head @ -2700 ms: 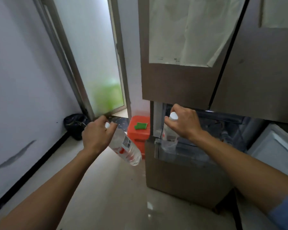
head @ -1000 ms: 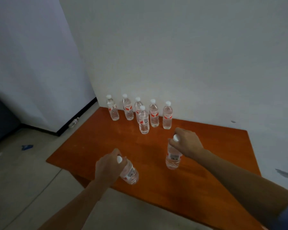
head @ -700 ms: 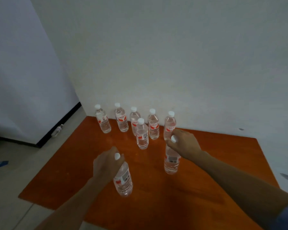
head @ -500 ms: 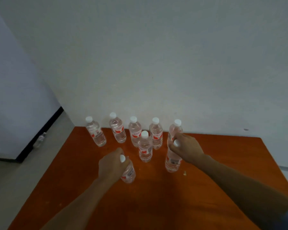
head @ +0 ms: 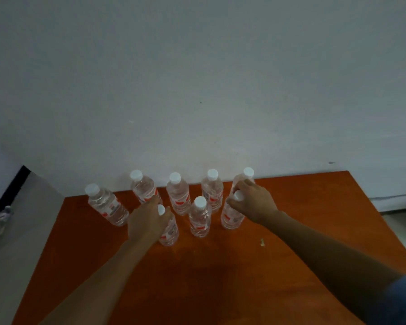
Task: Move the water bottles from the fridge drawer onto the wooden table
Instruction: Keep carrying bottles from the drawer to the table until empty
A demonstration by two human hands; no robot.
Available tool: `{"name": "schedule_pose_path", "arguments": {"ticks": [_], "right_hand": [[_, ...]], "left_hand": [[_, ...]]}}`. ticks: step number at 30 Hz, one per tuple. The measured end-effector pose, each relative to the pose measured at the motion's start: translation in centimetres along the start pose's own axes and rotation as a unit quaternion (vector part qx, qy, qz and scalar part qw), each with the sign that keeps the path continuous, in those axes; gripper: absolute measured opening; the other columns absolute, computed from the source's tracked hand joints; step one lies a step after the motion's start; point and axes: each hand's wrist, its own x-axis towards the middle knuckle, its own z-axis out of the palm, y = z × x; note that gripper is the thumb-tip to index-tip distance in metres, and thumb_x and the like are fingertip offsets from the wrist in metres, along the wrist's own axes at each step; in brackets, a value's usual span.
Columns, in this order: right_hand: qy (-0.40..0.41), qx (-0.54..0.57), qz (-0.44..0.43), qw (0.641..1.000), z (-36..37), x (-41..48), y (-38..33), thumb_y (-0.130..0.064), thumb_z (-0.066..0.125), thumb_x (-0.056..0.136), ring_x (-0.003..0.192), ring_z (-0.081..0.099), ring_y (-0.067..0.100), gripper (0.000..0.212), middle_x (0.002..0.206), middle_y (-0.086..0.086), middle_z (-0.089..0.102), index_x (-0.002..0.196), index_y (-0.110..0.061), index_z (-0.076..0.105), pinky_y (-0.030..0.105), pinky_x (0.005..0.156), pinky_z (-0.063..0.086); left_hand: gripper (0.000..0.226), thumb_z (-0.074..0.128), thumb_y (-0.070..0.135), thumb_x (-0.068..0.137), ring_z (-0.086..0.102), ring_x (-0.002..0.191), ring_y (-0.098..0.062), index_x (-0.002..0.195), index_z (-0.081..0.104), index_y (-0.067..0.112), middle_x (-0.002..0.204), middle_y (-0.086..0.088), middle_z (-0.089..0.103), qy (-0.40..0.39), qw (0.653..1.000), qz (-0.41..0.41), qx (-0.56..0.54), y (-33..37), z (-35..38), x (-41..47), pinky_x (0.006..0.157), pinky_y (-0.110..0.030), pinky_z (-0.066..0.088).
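Nearer than the lone front bottle (head: 200,219), the orange-brown wooden surface (head: 220,289) carries a small pale scrap (head: 262,242), off to that bottle's right. Level with the front bottle, the left hand (head: 148,221) curls over the cap and neck of the left-hand bottle (head: 170,233) just to its left. The right hand (head: 251,202) grips the cap of the right-hand bottle (head: 231,218) just to its right. Half a second ago both were on their way down, the left one tilted. Now both appear upright with their bases on the surface, flanking the front bottle. This pair looks delivered, and only letting go remains. Behind the front bottle, a back row (head: 179,195) of five more stands against the grey wall (head: 197,90). The fridge drawer is out of view, so I cannot tell whether it holds more.
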Motion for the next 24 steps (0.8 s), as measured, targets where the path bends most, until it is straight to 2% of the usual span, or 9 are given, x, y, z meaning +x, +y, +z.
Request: {"name": "schedule_pose_path", "arguments": {"ticks": [3, 6, 9, 11, 13, 16, 20, 24], "right_hand": [[-0.022, -0.009, -0.007, 1.0, -0.4, -0.9, 0.1, -0.057, 0.058, 0.086, 0.086, 0.06, 0.013, 0.047, 0.119, -0.002, 0.059, 0.118, -0.023, 0.053, 0.023, 0.066, 0.047], [-0.019, 0.008, -0.007, 1.0, -1.6, -3.2, 0.8, -0.057, 0.057, 0.087, 0.093, 0.061, 0.014, 0.054, 0.125, -0.002, 0.058, 0.13, -0.027, 0.046, 0.026, 0.072, 0.05], [-0.012, -0.017, 0.014, 1.0, -3.7, -7.0, 3.4, -0.053, 0.055, 0.09, 0.09, 0.056, 0.013, 0.051, 0.119, -0.001, 0.058, 0.133, -0.026, 0.046, 0.024, 0.071, 0.045], [-0.013, -0.024, 0.038, 0.999, -5.2, -10.7, 6.1, -0.049, 0.054, 0.092, 0.097, 0.059, 0.018, 0.049, 0.122, 0.0, 0.056, 0.134, -0.024, 0.046, 0.027, 0.073, 0.046], [-0.013, -0.019, 0.07, 0.997, -6.9, -15.1, 9.3, -0.048, 0.053, 0.094, 0.099, 0.06, 0.02, 0.047, 0.125, -0.001, 0.055, 0.134, -0.024, 0.047, 0.03, 0.074, 0.05], [0.005, -0.026, 0.126, 0.992, -9.6, -23.3, 14.6, -0.047, 0.052, 0.094, 0.095, 0.061, 0.017, 0.045, 0.123, -0.002, 0.057, 0.132, -0.025, 0.049, 0.029, 0.075, 0.051], [0.05, -0.041, 0.215, 0.974, -13.7, -36.2, 21.4, -0.046, 0.052, 0.093, 0.098, 0.06, 0.017, 0.042, 0.118, -0.002, 0.059, 0.13, -0.026, 0.051, 0.027, 0.077, 0.048], [0.085, -0.052, 0.329, 0.939, -16.4, -49.7, 26.8, -0.046, 0.054, 0.093, 0.099, 0.06, 0.016, 0.042, 0.119, -0.002, 0.06, 0.129, -0.026, 0.052, 0.028, 0.083, 0.051]], "left_hand": [[0.027, 0.054, 0.043, 0.092, 0.061, 0.093, -0.021, 0.1, 0.056, 0.017, 0.099, -0.002, 0.063, 0.011, 0.998, 0.024, 0.062, 0.3, -0.3, -0.3, 0.075, -0.035, 0.049], [0.03, 0.052, 0.04, 0.092, 0.058, 0.101, -0.025, 0.101, 0.061, 0.014, 0.104, -0.006, 0.061, 0.035, 0.986, 0.09, 0.132, 1.9, -0.9, -0.6, 0.086, -0.041, 0.047], [0.027, 0.055, 0.034, 0.092, 0.059, 0.093, -0.024, 0.105, 0.062, 0.012, 0.102, -0.007, 0.062, 0.046, 0.979, 0.16, 0.114, 6.3, -1.6, -1.8, 0.08, -0.039, 0.05], [0.023, 0.054, 0.033, 0.092, 0.059, 0.085, -0.021, 0.102, 0.062, 0.014, 0.098, -0.005, 0.063, 0.055, 0.974, 0.197, 0.097, 10.5, -1.8, -3.5, 0.071, -0.034, 0.05], [0.019, 0.053, 0.034, 0.093, 0.058, 0.075, -0.018, 0.095, 0.06, 0.017, 0.089, -0.001, 0.062, 0.05, 0.968, 0.234, 0.076, 15.1, -1.4, -6.1, 0.061, -0.03, 0.047], [0.017, 0.051, 0.033, 0.094, 0.052, 0.062, -0.012, 0.086, 0.056, 0.019, 0.077, 0.005, 0.056, 0.015, 0.956, 0.289, 0.057, 22.3, 0.6, -11.3, 0.049, -0.025, 0.035], [0.016, 0.05, 0.035, 0.094, 0.056, 0.066, -0.014, 0.087, 0.055, 0.022, 0.084, 0.004, 0.059, -0.044, 0.917, 0.392, 0.061, 32.1, 5.0, -19.5, 0.059, -0.032, 0.051], [0.016, 0.05, 0.036, 0.094, 0.053, 0.067, -0.01, 0.086, 0.054, 0.024, 0.081, 0.007, 0.056, -0.087, 0.871, 0.481, 0.059, 41.9, 9.6, -28.7, 0.056, -0.025, 0.045]]}}
